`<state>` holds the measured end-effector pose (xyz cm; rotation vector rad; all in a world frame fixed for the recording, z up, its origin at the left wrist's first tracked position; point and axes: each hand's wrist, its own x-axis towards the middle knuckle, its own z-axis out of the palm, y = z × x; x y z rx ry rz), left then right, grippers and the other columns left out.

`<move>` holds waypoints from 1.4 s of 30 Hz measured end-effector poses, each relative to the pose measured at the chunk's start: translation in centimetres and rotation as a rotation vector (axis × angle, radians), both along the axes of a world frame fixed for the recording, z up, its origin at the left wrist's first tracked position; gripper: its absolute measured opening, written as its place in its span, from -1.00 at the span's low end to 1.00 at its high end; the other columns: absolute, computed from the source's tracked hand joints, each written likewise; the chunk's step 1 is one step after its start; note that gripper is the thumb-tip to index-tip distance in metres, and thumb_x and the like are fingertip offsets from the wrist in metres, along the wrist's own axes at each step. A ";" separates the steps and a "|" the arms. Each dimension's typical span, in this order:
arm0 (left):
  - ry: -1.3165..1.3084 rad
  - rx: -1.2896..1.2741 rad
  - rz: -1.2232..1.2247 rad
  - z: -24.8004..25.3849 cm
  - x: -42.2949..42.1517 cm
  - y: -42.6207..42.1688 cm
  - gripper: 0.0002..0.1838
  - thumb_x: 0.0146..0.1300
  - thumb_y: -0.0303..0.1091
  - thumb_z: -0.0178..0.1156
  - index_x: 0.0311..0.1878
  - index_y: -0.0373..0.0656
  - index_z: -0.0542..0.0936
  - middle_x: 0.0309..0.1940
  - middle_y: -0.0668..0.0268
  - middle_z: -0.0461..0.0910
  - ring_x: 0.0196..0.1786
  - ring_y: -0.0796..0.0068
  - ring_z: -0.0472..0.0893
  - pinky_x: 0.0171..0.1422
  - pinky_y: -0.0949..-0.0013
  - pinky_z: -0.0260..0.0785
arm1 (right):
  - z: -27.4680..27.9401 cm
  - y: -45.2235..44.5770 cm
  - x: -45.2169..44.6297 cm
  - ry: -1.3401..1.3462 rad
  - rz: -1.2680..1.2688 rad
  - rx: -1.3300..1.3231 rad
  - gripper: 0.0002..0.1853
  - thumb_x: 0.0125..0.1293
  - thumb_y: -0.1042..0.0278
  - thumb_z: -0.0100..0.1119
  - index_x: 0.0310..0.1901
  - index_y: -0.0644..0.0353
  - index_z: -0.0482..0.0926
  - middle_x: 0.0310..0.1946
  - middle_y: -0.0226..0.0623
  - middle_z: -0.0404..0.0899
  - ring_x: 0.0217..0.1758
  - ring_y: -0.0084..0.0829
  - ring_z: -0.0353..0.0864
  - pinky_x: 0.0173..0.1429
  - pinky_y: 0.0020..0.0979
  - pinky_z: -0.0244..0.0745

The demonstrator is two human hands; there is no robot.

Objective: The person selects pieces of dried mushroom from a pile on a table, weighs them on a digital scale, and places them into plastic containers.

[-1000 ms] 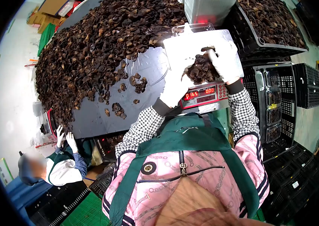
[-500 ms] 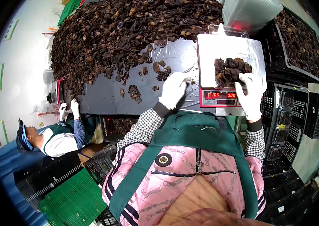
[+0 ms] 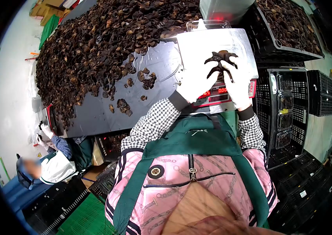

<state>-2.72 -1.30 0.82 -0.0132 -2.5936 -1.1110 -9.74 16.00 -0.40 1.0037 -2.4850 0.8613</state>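
Both my hands wear white gloves and close in on a small heap of dark wood ear mushrooms (image 3: 221, 57) on the pale platform of the digital scale (image 3: 189, 46). My left hand (image 3: 199, 81) grips the heap's left side, fingers curled against it. From the right, my right hand (image 3: 237, 83) presses its bent fingers into the same heap. Between the wrists glows the scale's red display (image 3: 221, 90), partly covered by my left hand. A few loose mushrooms (image 3: 123, 106) lie left of the scale on the grey table (image 3: 150, 113).
A large mushroom pile (image 3: 107, 43) spreads across the back and left. Behind the scale are a clear tray (image 3: 209, 25) and stacked clear containers (image 3: 226, 11). Black crates (image 3: 287, 53) stand at right, one filled with mushrooms. At far left, a co-worker's gloved hand (image 3: 47, 130) is beside another scale.
My left hand has moved from the table onto the scale, and my right hand has moved further onto the heap. Both now squeeze it from two sides. The camera view has shifted.
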 end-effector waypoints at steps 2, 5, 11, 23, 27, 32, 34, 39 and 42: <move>0.048 -0.207 0.020 -0.8 -0.9 0.4 -0.71 0.26 -0.25 0.24 0.01 -0.14 0.64 0.06 0.10 0.62 0.11 0.07 0.56 0.29 0.06 0.35 | -0.4 0.1 0.0 0.016 -0.041 -0.018 -0.61 0.14 0.48 0.31 0.05 0.00 0.70 0.13 -0.27 0.56 0.23 -0.22 0.47 0.32 -0.17 0.24; 0.063 -0.157 -0.002 -2.1 -1.6 0.0 -0.79 0.28 -0.35 0.20 -0.06 -0.16 0.65 0.00 0.09 0.64 0.10 0.04 0.59 0.27 0.09 0.41 | -0.7 0.1 0.1 0.000 -0.053 -0.046 -0.61 0.14 0.49 0.30 0.05 0.00 0.70 0.12 -0.28 0.57 0.22 -0.23 0.47 0.32 -0.19 0.24; 0.001 0.345 -0.041 -1.0 -1.5 -1.6 -0.81 0.37 -0.41 0.19 -0.02 -0.20 0.67 -0.13 0.19 0.72 -0.05 0.31 0.69 0.09 0.31 0.52 | 1.0 -0.1 0.7 -0.133 0.006 -0.228 -0.62 0.23 0.49 0.27 0.11 0.10 0.65 0.00 -0.24 0.63 0.15 -0.20 0.56 0.28 -0.19 0.39; -0.288 0.859 -0.093 3.9 1.5 -1.9 -0.66 0.50 -0.40 0.09 0.25 -0.33 0.50 0.04 0.22 0.63 0.03 0.52 0.61 0.14 0.41 0.50 | 4.6 -2.1 3.4 -0.633 0.094 -0.434 -0.77 0.26 0.43 0.39 -0.07 0.27 0.66 -0.21 -0.27 0.69 -0.16 -0.45 0.69 -0.04 -0.43 0.59; -0.201 0.968 -0.198 4.0 2.8 -3.1 -0.62 0.45 -0.46 0.13 0.28 -0.32 0.49 0.10 0.22 0.62 0.11 0.51 0.59 0.24 0.40 0.45 | 5.6 -3.0 4.6 -0.599 0.083 -0.396 -0.70 0.25 0.46 0.40 0.01 0.26 0.65 -0.18 -0.25 0.69 -0.12 -0.48 0.69 -0.02 -0.46 0.59; -0.179 1.182 -0.073 2.7 5.0 -4.0 -0.76 0.39 -0.54 0.18 0.09 -0.35 0.57 -0.07 0.14 0.68 -0.09 0.46 0.65 0.01 0.40 0.51 | 6.4 -4.5 5.3 -0.612 0.130 -0.472 -0.74 0.26 0.49 0.37 -0.02 0.23 0.65 -0.25 -0.29 0.65 -0.23 -0.49 0.66 -0.11 -0.44 0.57; -0.139 1.117 -0.030 2.4 5.7 -4.1 -0.75 0.38 -0.54 0.18 0.10 -0.36 0.57 -0.07 0.14 0.68 -0.09 0.46 0.65 0.00 0.40 0.52 | 6.4 -4.7 5.5 -0.565 0.187 -0.411 -0.77 0.25 0.48 0.37 -0.05 0.24 0.66 -0.28 -0.28 0.64 -0.26 -0.46 0.66 -0.14 -0.43 0.56; -0.115 1.029 0.075 3.0 7.4 -4.8 -0.75 0.39 -0.58 0.17 0.10 -0.37 0.58 -0.06 0.15 0.69 -0.03 0.43 0.68 0.10 0.39 0.55 | 7.1 -5.7 6.1 -0.525 0.277 -0.377 -0.82 0.25 0.49 0.35 -0.11 0.25 0.67 -0.24 -0.21 0.66 -0.28 -0.35 0.67 -0.16 -0.40 0.57; -0.135 1.011 0.068 3.6 8.2 -5.1 -0.76 0.40 -0.59 0.16 0.10 -0.36 0.60 -0.07 0.17 0.70 -0.03 0.43 0.69 0.13 0.38 0.56 | 7.0 -6.1 6.3 -0.541 0.290 -0.340 -0.81 0.25 0.47 0.33 -0.10 0.24 0.67 -0.22 -0.19 0.68 -0.23 -0.30 0.67 -0.10 -0.35 0.56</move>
